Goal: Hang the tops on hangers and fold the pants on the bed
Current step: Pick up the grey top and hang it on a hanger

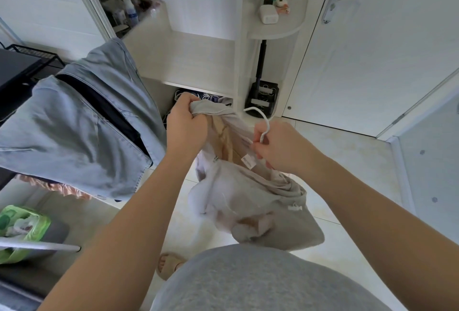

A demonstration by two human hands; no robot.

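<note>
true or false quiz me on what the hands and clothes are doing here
1. The left hand grips the beige top. True.
2. The right hand holds a black hanger. False: the hanger is white.
3. A blue denim garment hangs on the left. True.
4. The beige top lies folded on the floor. False: it hangs bunched from the hands, above the floor.

No legible txt; top tag (249, 161) blurred
</note>
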